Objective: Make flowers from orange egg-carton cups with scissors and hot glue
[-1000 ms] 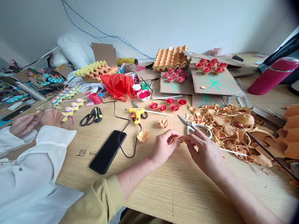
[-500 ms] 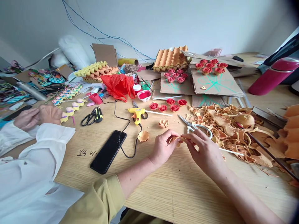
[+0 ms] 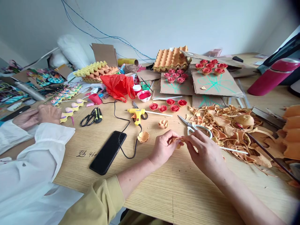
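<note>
Between my left hand (image 3: 165, 147) and my right hand (image 3: 206, 152) is an orange egg-carton cup (image 3: 178, 144), partly hidden by my fingers. My left hand pinches its side, and the fingertips of my right hand close on its right edge. White-handled scissors (image 3: 191, 125) lie just beyond my right hand. A layered orange carton flower (image 3: 163, 124) and a single scalloped carton cup (image 3: 143, 137) rest on the table past my left hand. The yellow hot glue gun (image 3: 136, 115) stands beyond them, with a white glue stick in its back.
Carton scraps (image 3: 225, 131) are heaped at right. Red-painted flowers (image 3: 174, 108) stand in the middle and on cardboard (image 3: 217, 84). A black phone (image 3: 108, 153) lies under the glue gun's cord. At left, another person's hands (image 3: 48, 114) work beside a yellow carton strip. A pink bottle (image 3: 273, 76) stands far right.
The view has shifted very slightly. Both my hands stay pinched on the carton cup in nearly the same place.
</note>
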A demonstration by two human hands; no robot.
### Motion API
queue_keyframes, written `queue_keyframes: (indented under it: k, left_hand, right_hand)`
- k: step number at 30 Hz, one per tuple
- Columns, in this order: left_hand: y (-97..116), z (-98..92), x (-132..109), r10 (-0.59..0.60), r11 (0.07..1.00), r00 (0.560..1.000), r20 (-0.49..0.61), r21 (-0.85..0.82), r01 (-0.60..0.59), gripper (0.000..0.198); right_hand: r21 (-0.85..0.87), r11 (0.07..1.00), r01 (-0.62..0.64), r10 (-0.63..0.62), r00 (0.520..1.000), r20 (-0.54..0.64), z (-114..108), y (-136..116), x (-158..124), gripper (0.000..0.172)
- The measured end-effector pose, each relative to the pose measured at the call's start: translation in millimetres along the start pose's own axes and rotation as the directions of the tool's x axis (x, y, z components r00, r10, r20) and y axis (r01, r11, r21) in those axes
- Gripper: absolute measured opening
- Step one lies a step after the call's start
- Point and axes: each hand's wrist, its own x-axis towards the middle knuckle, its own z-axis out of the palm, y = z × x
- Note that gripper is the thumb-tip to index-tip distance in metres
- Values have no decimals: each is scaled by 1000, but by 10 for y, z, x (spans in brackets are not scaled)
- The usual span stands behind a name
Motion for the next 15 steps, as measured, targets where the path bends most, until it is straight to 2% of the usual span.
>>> queue_keyframes:
  k: [3, 5, 11, 15]
  left_hand:
    - [-22, -1, -9, 50, 996, 998, -31, 77, -48, 12]
    - [-40, 2, -11, 51, 996, 999, -17, 79, -50, 12]
    - [-46, 21, 2, 16, 999, 1000, 4, 30, -16, 17]
    - [-8, 22, 6, -2, 1000, 1000, 11, 10, 2, 17]
  right_hand:
    - [107, 990, -96, 95, 995, 12, 14, -4, -1, 17]
    - [133, 984, -119, 116, 993, 30, 26, 2, -10, 17]
    - [119, 985, -127, 121, 991, 53, 20, 5, -20, 17]
    - [96, 992, -85, 82, 996, 33, 3, -4, -10, 20]
